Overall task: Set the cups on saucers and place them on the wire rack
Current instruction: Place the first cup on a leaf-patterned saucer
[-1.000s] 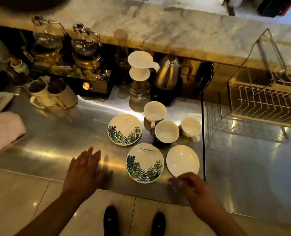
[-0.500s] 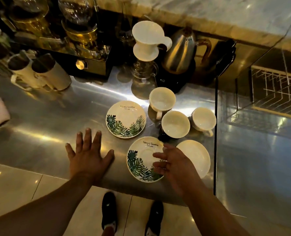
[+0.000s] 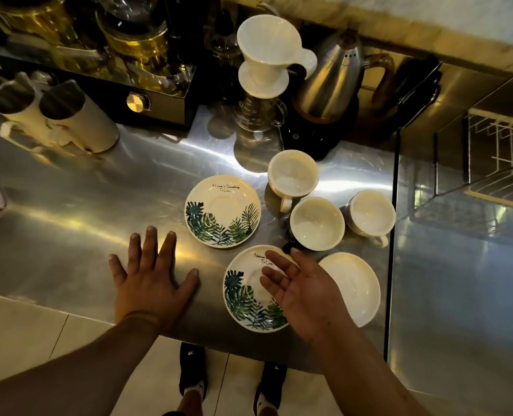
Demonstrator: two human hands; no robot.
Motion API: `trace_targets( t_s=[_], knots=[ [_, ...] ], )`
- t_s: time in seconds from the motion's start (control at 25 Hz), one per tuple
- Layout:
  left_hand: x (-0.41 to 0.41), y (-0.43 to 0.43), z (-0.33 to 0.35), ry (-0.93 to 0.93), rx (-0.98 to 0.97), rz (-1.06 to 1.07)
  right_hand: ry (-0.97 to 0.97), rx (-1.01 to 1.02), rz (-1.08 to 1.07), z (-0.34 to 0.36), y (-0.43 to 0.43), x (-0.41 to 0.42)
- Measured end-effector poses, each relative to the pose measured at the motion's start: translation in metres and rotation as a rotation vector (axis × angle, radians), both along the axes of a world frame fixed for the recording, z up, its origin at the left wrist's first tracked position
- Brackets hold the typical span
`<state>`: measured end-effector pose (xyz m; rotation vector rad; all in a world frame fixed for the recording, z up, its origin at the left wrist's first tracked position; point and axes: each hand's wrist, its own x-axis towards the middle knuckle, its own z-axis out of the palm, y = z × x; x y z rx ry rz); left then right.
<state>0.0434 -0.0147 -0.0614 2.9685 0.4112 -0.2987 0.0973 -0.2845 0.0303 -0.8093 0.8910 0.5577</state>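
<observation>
Three white cups stood bunched together on the steel table, toward its right edge: the back cup (image 3: 293,175) nearest the rear, the middle cup (image 3: 317,222) just in front of it, and the right cup (image 3: 371,214) beside the edge. None of them sat on a saucer yet, so the task had not truly begun. Three saucers lay near them: a far leaf-patterned saucer (image 3: 222,211) to the left of the cups, a near leaf-patterned saucer (image 3: 250,291) at the front edge of the table, and a plain white saucer (image 3: 351,285) to its right, near the front right corner. The right hand (image 3: 301,291) hovered over the near leaf-patterned saucer with its grip open, palm turned partly upward, fingers spread and pointing at the middle cup, holding nothing. Half a second earlier the same hand had been lower over that saucer with its fingers curled inward; a full second earlier it had been back at the front edge, by the plain saucer. That advance suggested a reach for the middle cup. The left hand (image 3: 153,280) lay flat on the bare table left of the saucers, fingers splayed, grip open and empty, much as it had been before. The wire rack (image 3: 501,163) stood beyond the right edge, well apart from the cups. The camera had come closer and lower.
</observation>
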Motion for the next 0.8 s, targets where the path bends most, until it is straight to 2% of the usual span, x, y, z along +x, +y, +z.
trace_targets(
  t_s=[0.4, 0.56, 0.8],
  knots=[
    [-0.001, 0.001, -0.001, -0.015, -0.014, -0.006, -0.03, -0.301, -0.043, -0.012, -0.015, 0.005],
    [-0.001, 0.0, 0.001, -0.011, -0.014, 0.001, -0.105, -0.357, -0.036, -0.01, -0.019, -0.003],
    [-0.001, -0.001, 0.004, 0.007, -0.017, 0.01, -0.288, -0.491, 0.223, -0.002, -0.027, -0.048]
  ],
)
